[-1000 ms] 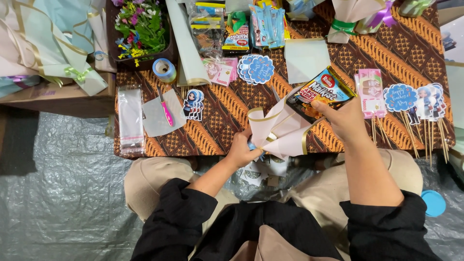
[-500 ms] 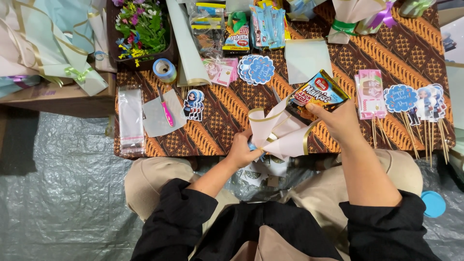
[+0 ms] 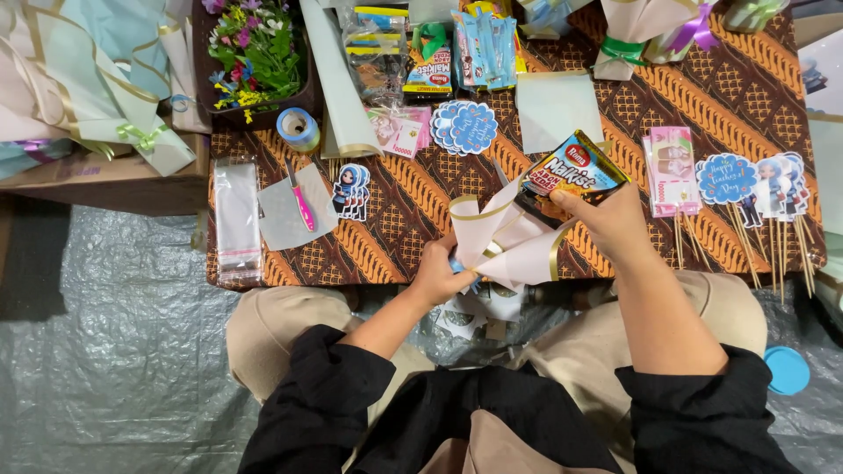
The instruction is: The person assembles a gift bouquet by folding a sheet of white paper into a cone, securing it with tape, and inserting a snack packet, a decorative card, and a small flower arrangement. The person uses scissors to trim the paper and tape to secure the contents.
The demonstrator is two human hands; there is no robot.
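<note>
Wrapping paper [image 3: 514, 246], pale pink with gold edging, is gathered into a loose cone at the near edge of the batik-clothed table [image 3: 729, 96], and every place below is given from that cone. In the head view, the left hand [image 3: 439, 274] is closed around the cone's lower tip, pinching the folds together. The right hand [image 3: 610, 219] sits just right of the cone, fingers clamped on one dark snack packet [image 3: 571, 171] whose lower corner touches the cone's open mouth.

As a judgement, the wrap is formed but not tied or taped, and only this one packet is going in; no filling shows inside the cone, though its interior is partly hidden.

Counted from the cone: one roll of blue tape [image 3: 299, 128] far up-left; one pink-handled cutter [image 3: 301, 204] to the left, lying on a grey sheet; one clear plastic sleeve [image 3: 237, 219] further left; one small stack of character stickers [image 3: 351, 190] between cutter and cone; one stack of blue scalloped tags [image 3: 465, 125] straight above; one box of flowers [image 3: 255, 48] at far upper left; toppers on skewers [image 3: 764, 189] well to the right, at least three, overlapping too much to count surely. One blue lid [image 3: 788, 369] lies on the floor sheet, lower right.
</note>
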